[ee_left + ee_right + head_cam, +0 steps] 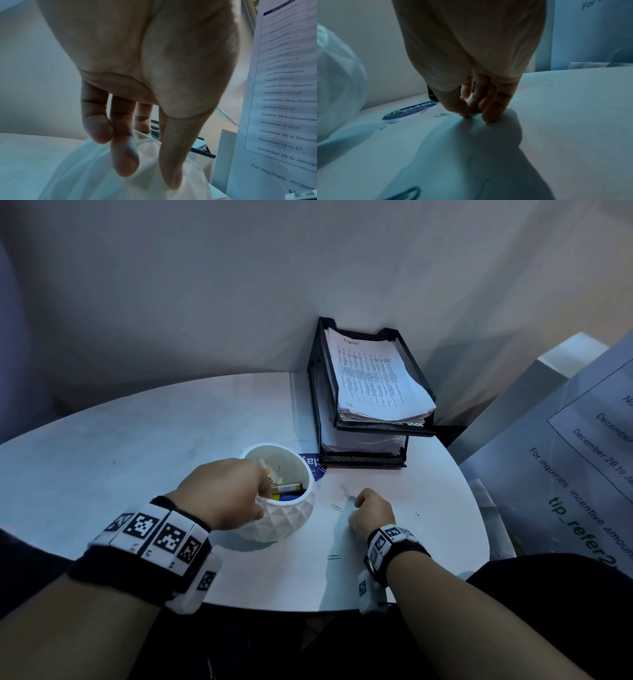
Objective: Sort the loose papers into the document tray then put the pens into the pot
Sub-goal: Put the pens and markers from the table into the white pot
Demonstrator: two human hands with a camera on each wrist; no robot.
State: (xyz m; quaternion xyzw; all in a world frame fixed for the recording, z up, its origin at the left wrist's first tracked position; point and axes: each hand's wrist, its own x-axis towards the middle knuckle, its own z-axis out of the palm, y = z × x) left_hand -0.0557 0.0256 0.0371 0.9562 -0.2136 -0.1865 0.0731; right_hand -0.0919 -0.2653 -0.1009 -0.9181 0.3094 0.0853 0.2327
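Observation:
A white faceted pot [284, 523] stands mid-table with several pens [287, 488] lying inside it. My left hand [263, 498] grips its near-left rim, thumb outside and fingers inside; the left wrist view shows the left hand [147, 171] the same way on the pot [96, 180]. To the pot's right, my right hand [354, 502] is down on the table, thumb and fingertips pinching a paper clip [474, 114]. The black mesh document tray [416, 368] stands at the back right, with papers [373, 378] stacked in both tiers.
Loose paper clips [336, 507] [334, 556] lie on the white round table [137, 457] near my right hand. A blue printed card [312, 462] pokes out between pot and tray. A large printed poster [582, 474] leans at the table's right edge.

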